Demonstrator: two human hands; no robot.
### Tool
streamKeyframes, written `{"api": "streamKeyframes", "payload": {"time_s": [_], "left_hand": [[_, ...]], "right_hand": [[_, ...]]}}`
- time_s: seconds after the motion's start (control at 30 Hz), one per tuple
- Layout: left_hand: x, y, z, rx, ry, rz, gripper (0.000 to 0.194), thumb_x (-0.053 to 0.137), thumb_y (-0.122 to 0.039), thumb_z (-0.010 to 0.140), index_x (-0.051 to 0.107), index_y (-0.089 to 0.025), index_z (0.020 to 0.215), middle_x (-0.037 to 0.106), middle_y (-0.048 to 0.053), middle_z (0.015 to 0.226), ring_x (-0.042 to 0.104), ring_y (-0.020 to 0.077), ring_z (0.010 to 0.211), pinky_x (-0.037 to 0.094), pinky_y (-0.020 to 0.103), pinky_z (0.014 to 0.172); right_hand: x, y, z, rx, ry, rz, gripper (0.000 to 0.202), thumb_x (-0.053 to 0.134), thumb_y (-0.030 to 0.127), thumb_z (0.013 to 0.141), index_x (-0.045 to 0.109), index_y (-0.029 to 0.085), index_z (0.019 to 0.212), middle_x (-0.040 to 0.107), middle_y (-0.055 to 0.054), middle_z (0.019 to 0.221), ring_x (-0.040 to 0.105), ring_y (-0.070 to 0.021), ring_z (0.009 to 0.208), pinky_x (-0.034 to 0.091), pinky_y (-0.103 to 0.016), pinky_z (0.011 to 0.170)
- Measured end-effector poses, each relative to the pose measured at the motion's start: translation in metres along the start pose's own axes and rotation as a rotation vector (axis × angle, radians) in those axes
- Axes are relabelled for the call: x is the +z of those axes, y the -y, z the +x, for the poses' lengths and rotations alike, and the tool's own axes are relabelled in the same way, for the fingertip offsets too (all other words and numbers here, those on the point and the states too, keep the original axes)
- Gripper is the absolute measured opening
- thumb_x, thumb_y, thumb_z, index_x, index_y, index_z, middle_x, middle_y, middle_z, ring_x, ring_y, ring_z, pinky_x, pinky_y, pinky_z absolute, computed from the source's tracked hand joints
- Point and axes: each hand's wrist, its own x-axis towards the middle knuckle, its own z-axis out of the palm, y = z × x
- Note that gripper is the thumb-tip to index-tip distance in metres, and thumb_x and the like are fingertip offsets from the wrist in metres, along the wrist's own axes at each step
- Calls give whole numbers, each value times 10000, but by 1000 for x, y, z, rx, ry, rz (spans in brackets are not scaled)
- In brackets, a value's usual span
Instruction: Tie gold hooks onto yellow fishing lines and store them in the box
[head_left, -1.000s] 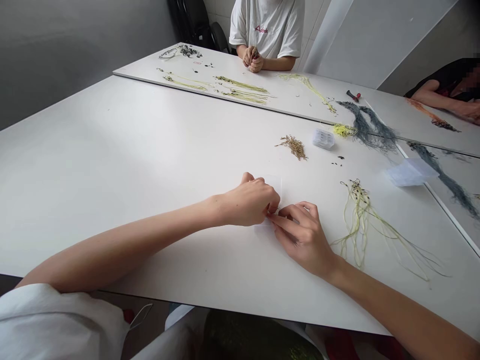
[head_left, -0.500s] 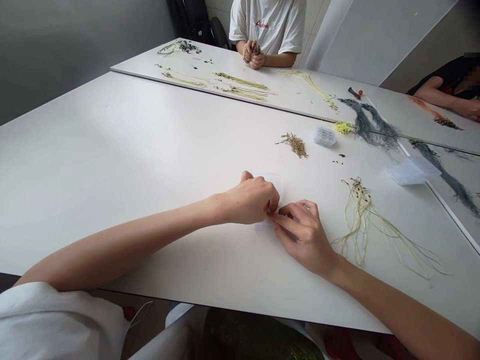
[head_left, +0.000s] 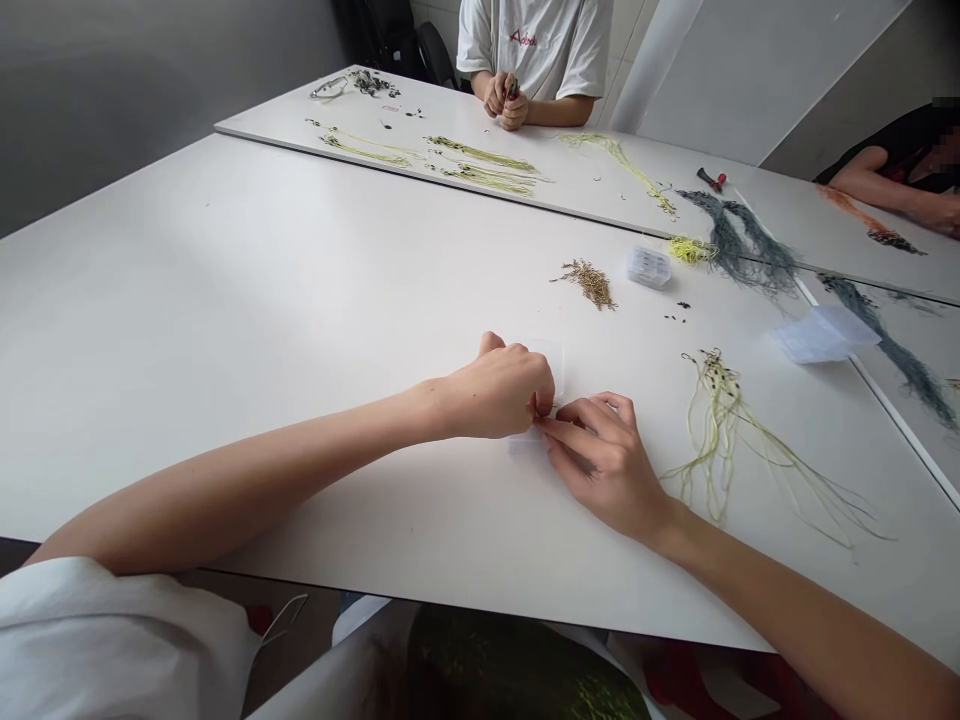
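Note:
Over a clear plastic box (head_left: 551, 362) on the white table, the fingertips of both my hands meet. My left hand (head_left: 506, 390) is closed in a pinch, its fingers pointing down at the box. Beside it my right hand (head_left: 604, 455) has thumb and fingers pressed together, touching the left fingertips. A thin dark bit shows between the hands, too small to name. What the fingers hold is mostly hidden. To the right of my right hand lies a bundle of pale yellow cords (head_left: 720, 420) with dark hooks at its top end.
Beyond my hands are a pile of gold-coloured small metal pieces (head_left: 591, 284), a small clear box (head_left: 649, 268), yellow thread (head_left: 690, 250) and grey-blue strands (head_left: 726, 240). Clear plastic bags (head_left: 825, 335) lie at right. Across the table a person (head_left: 532, 60) handles a tool; another person's arm (head_left: 877, 185) is at far right.
The view has shifted slightly, so everything sits a little higher. Both hands stay together over the box; a thin dark bit shows more clearly between them.

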Motion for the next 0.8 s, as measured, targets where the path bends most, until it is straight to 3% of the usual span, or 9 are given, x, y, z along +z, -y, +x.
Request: {"api": "streamKeyframes", "payload": {"time_s": [0.8], "left_hand": [[-5,7,2,29,75,-80,223,554,-147,764,748,-256,769,728,10,816,591,171,774,283,413,886]], "right_hand": [[-2,1,1,14,14,11,223,549,119,877,678,237,1016,613,-28,814,574,-168,751,341,-416,893]]}}
